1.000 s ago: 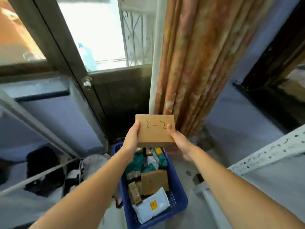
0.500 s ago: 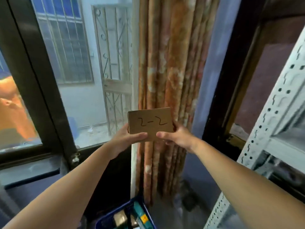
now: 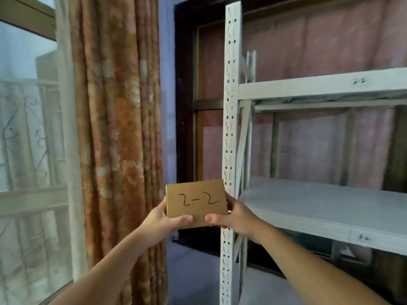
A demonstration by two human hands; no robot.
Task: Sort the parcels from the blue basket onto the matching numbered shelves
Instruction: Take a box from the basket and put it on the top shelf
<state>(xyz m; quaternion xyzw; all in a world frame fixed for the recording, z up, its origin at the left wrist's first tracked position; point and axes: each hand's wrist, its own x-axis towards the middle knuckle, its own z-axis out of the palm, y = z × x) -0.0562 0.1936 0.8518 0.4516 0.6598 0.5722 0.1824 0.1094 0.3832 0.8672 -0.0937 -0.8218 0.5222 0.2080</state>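
Rack now ahead, curtain left

Soft daylight enters through the window; edges bend, slight motion blur throughout

view swung right, window to shelf rack | blue basket left frame | parcel sat lower, beside rack post | shelf labels came into view
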